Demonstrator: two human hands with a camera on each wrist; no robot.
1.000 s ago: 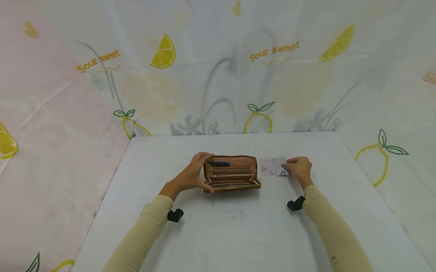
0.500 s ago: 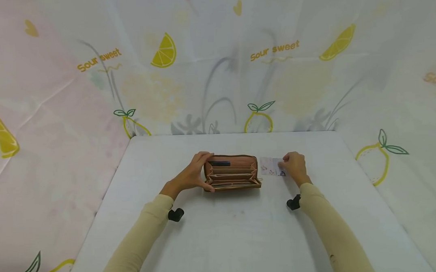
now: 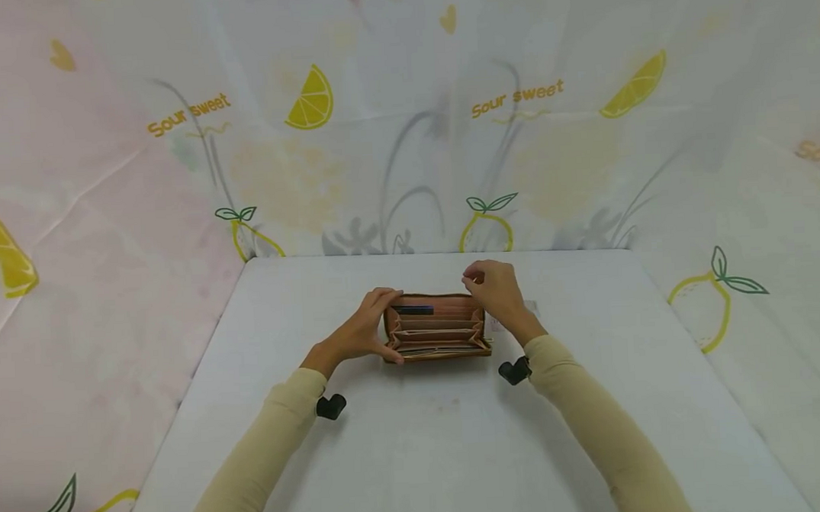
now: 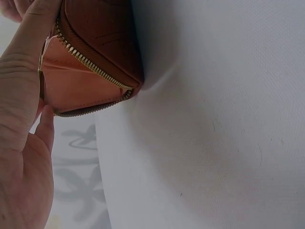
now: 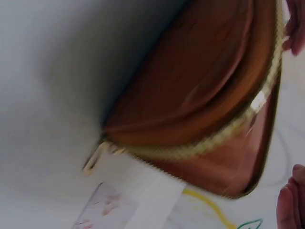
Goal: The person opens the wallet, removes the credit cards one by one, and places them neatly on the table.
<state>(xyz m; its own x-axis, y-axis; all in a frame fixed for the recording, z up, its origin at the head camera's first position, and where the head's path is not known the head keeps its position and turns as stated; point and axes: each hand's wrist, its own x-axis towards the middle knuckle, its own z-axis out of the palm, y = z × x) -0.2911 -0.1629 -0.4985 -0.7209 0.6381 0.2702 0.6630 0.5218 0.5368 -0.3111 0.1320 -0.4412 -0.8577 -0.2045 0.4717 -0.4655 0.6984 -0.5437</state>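
An open brown zip wallet (image 3: 435,327) lies on the white table (image 3: 425,454), its tan pockets facing up and a dark card (image 3: 412,310) in the far slot. My left hand (image 3: 368,323) grips the wallet's left end, with the thumb at the near side and the fingers over the far edge; the left wrist view shows that end (image 4: 100,43) close up. My right hand (image 3: 494,290) hovers over the far right corner with loosely bent fingers and holds nothing. A patterned white card (image 3: 532,306) lies flat just right of the wallet, mostly hidden by that hand, and shows beside the wallet (image 5: 200,95) in the blurred right wrist view.
Lemon-print cloth (image 3: 405,134) hangs behind and on both sides of the table. Bare tabletop stretches in front of the wallet toward me. Black wrist cameras (image 3: 330,405) sit under both beige sleeves.
My right hand let go of the patterned card and moved left to the wallet's far right corner. The card stayed on the table. My left hand and the wallet did not move.
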